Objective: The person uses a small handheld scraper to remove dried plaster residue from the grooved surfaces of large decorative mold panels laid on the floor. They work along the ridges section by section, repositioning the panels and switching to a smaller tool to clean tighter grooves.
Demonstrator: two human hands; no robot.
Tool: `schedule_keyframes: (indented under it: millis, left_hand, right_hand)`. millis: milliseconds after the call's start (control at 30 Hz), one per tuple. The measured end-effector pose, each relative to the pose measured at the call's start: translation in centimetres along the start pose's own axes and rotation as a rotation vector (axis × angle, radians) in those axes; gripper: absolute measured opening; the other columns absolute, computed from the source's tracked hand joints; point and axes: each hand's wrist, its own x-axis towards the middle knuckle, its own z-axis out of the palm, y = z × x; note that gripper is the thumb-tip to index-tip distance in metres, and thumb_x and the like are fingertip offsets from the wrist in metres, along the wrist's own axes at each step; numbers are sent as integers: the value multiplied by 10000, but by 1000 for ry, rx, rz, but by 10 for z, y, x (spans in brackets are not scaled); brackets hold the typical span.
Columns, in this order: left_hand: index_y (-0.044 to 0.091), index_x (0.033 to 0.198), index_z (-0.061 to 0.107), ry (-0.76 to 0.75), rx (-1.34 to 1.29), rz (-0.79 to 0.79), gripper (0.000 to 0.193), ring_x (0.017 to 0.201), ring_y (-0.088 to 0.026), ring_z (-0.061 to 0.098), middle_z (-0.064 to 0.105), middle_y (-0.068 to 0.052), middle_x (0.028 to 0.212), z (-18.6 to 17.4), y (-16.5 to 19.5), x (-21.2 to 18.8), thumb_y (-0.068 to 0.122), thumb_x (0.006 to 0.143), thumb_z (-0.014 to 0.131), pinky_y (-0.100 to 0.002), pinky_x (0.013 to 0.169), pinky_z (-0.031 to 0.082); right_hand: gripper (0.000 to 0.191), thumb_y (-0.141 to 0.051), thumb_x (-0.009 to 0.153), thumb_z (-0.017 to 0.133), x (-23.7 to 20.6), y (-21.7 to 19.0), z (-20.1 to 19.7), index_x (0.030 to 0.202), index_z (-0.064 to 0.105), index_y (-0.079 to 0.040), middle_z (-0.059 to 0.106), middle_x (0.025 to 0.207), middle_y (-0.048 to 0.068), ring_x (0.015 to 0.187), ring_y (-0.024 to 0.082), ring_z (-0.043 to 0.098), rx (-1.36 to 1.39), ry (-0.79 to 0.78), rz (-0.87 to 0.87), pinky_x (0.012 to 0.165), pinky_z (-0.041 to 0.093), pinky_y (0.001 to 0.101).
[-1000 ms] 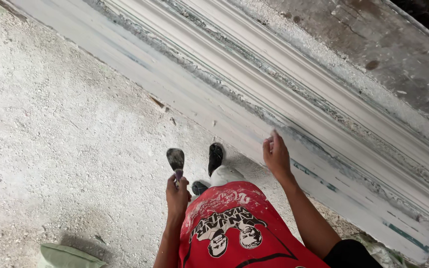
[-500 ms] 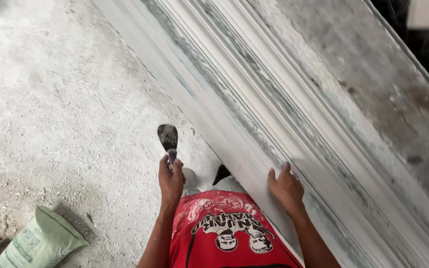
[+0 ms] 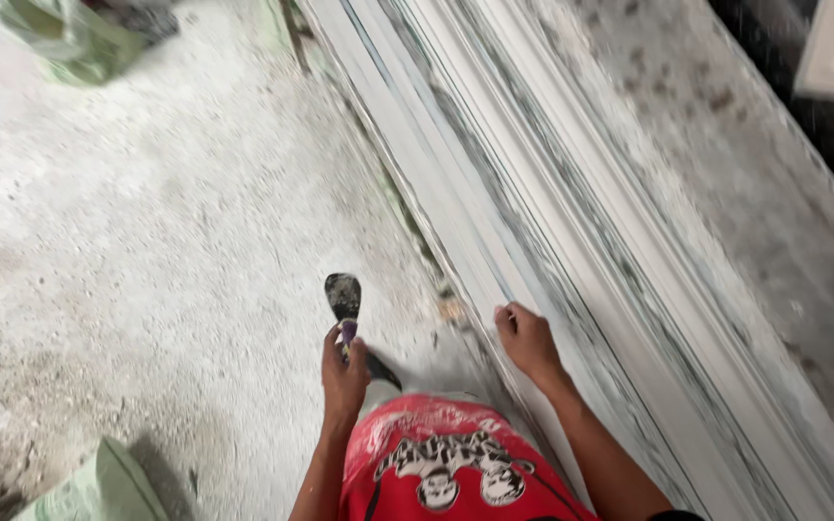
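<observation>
Below, left hand (image 3: 344, 371) grips a putty knife (image 3: 344, 295) — right hand (image 3: 525, 340) curled, touching the moulding (image 3: 571, 241).

Left hand (image 3: 344, 378) with scraper (image 3: 344, 297) over floor (image 3: 147, 251); right hand (image 3: 525, 340) seemingly on moulding (image 3: 552, 193).

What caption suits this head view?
Left hand holds a putty knife; right hand rests on long white moulding.

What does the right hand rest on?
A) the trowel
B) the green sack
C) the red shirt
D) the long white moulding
D: the right hand lies on the edge of the moulding, while the left hand grips the trowel over the floor.
</observation>
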Motion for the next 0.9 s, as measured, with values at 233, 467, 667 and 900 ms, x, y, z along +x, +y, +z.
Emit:
schedule_keyframes:
  millis: [233,467,667,900]
  left_hand:
    - [5,1520,378,86,-65,47,590,568,-116,520,630,-119,913,-87,63,112,220,996,542,-290,473,453]
    - [32,1527,356,53,-45,-79,604,571,-119,542,660,-123,936,-70,83,204,241,990,539,-301,470,464]
    - [50,1520,387,-72,40,-122,587,576,-123,571,668,-128,914,-24,136,302,262,998,550,-296,482,500]
    - [26,1473,374,-187,131,-3,532,600,-124,583,659,-130,976,2,221,428,245,1012,524,-285,498,497]
  right_hand:
    - [344,-350,986,587,94,-84,46,950,705,-29,620,598,186,544,357,625,-15,-54,-1,561,479,444]
    - [315,-317,966,620,183,-98,78,1033,739,-33,626,575,130,484,219,553,85,-43,119,511,444,381]
    - [323,-325,983,646,304,-111,115,955,737,-15,606,574,124,502,158,485,175,-146,173,509,411,363]
    - [363,-317,1043,589,415,-146,109,885,662,1,593,616,87,527,142,519,287,-71,-48,527,437,324]
